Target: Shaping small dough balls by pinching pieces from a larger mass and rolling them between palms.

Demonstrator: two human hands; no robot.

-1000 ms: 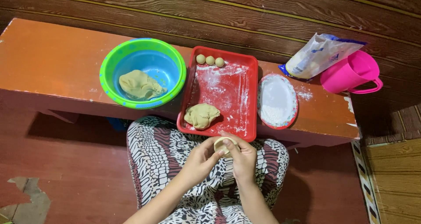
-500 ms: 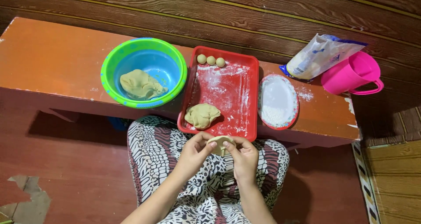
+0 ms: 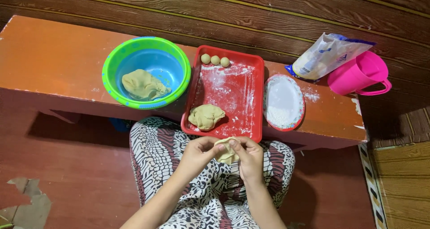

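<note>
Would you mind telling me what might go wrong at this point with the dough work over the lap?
The dough piece is held by both hands above the lap, off the bench, so a slip would likely drop it onto the patterned clothing. The red tray overhangs the bench's near edge and could tip if bumped. The three small balls might roll.

Single head view, looking steeply down — bench (image 3: 53, 54) ahead, lap nearest

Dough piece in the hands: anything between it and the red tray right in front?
Nothing visible. Both the left hand and right hand hold the dough piece over the lap, just short of the red tray. The dough lump lies at its near-left corner.
</note>
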